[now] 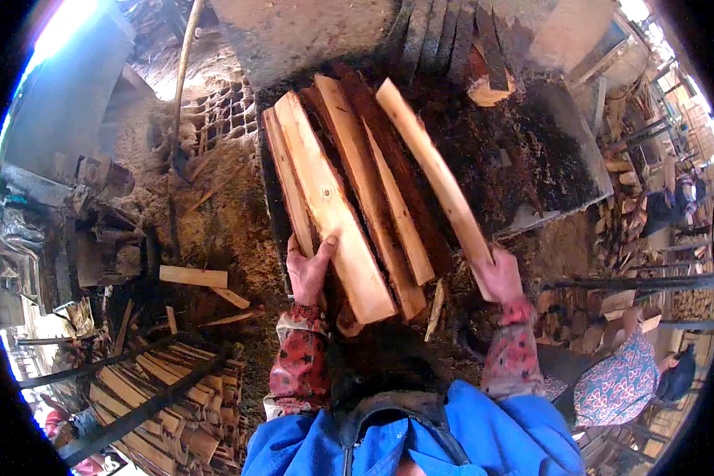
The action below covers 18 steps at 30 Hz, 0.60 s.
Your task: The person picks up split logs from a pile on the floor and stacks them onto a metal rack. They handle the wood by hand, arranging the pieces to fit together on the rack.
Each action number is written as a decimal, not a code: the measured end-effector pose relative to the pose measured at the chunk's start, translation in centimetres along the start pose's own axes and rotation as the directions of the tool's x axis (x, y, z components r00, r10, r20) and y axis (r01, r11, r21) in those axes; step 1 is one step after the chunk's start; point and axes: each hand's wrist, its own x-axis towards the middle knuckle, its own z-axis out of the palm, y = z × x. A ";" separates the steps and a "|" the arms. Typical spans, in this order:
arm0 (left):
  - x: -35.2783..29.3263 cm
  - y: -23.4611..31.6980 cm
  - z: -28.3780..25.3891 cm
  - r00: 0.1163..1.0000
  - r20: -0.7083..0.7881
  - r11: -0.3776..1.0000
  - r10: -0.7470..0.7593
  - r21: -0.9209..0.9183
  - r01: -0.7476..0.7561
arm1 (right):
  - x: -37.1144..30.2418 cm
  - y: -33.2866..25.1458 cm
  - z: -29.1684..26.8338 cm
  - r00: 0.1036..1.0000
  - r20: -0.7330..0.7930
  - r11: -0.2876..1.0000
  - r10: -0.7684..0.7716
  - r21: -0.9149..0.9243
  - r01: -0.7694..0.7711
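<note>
In the middle lies a pile of rough-sawn planks, some with dark bark edges. My left hand (309, 272) grips the left side of the pile, its thumb on top of a wide pale plank (329, 194) with a small knot; its fingers are partly hidden. A narrower plank (284, 170) lies along that side. My right hand (500, 275) is closed around the near end of a long, narrow wooden slat (432, 163), which slants away to the far left. Between the hands lie a bark-edged plank (357, 159) and a thin tapering strip (401, 214).
The planks rest on a dark, dirty work surface (547, 151). A bark-edged timber piece (490, 91) stands at its far side. Cut slats fill a metal-barred rack (143, 397) at lower left. Offcuts (193, 276) lie on the left. A person in a patterned top (619, 381) bends at right.
</note>
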 end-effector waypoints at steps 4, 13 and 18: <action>-0.1 0.0 0.4 0.998 0.046 0.997 0.032 -0.074 -0.029 | 6.6 -0.4 2.9 0.937 -0.139 0.912 -0.320 -0.313 0.265; -0.4 0.7 0.2 1.000 0.025 1.000 0.017 -0.010 -0.016 | 12.0 -6.2 6.5 0.956 0.028 0.956 -0.291 -0.037 0.292; 0.0 -0.2 -0.7 0.998 0.047 0.998 0.043 -0.039 -0.041 | 9.7 -10.0 7.3 0.922 -0.055 0.922 -0.382 -0.086 0.377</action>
